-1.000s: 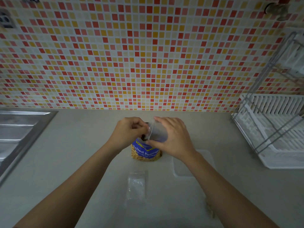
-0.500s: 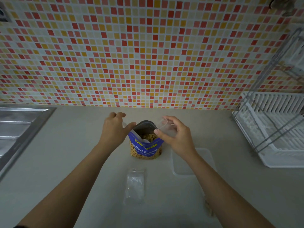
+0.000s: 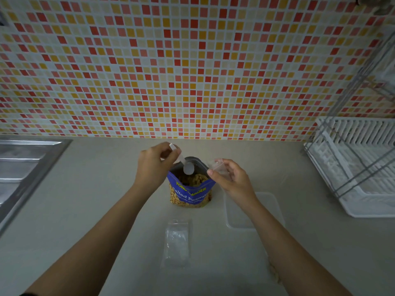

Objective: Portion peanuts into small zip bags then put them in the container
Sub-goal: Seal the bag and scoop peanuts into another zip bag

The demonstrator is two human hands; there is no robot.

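A blue pouch of salted peanuts (image 3: pixel 190 192) stands open on the counter, with peanuts showing inside. My left hand (image 3: pixel 155 165) grips the handle of a small white plastic spoon (image 3: pixel 185 165), whose bowl hangs over the pouch's mouth. To the right of the pouch my right hand (image 3: pixel 232 180) pinches a small clear zip bag (image 3: pixel 218 167) by its top. A stack of empty clear zip bags (image 3: pixel 177 242) lies flat in front of the pouch. The clear shallow container (image 3: pixel 271 208) sits right of the pouch, partly under my right forearm.
A steel sink drainboard (image 3: pixel 23 167) runs along the left edge. A white dish rack with a wire frame (image 3: pixel 361 165) stands at the right. A mosaic tile wall (image 3: pixel 192 67) closes the back of the beige counter (image 3: pixel 96 189).
My left hand has lifted the spoon into view over the pouch's mouth. My right hand has drawn right of the pouch with the small bag.
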